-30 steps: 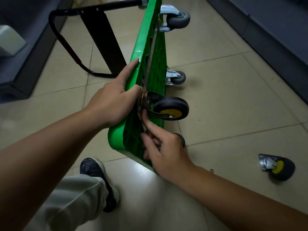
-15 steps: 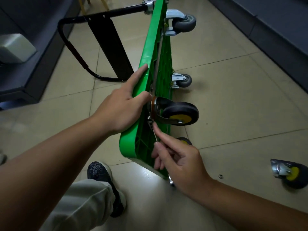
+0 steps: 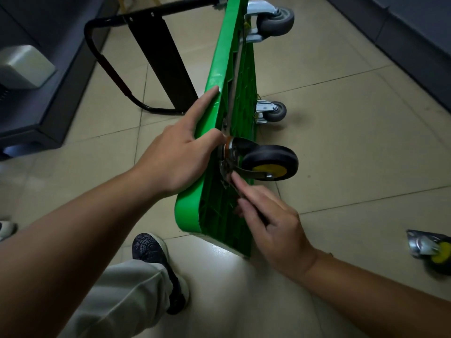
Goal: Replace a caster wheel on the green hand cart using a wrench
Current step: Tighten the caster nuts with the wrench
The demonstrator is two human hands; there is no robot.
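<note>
The green hand cart point(image 3: 227, 69) stands on its long edge on the tiled floor, its underside facing right. A black caster with a yellow hub point(image 3: 269, 162) sits at the near corner of that underside. My left hand point(image 3: 178, 154) rests on the cart's top edge, index finger straight along it and thumb against the caster's mounting plate. My right hand point(image 3: 266, 220) grips a slim metal wrench point(image 3: 233, 182) whose head sits at the base of the caster's bracket. Another black and yellow caster point(image 3: 432, 250) lies loose on the floor at the right edge.
Two grey casters point(image 3: 275, 19) point(image 3: 274, 111) stick out from the cart's far end. The black folding handle point(image 3: 136, 57) lies on the floor to the left, near a dark cabinet point(image 3: 36, 93). My shoe point(image 3: 156, 259) stands beside the cart's near corner. A dark wall base point(image 3: 402, 32) runs along the right.
My right hand has slid the wrench a little down and back along the cart's underside. The view has shifted, so the cart sits more to the right. My left hand keeps its place.
</note>
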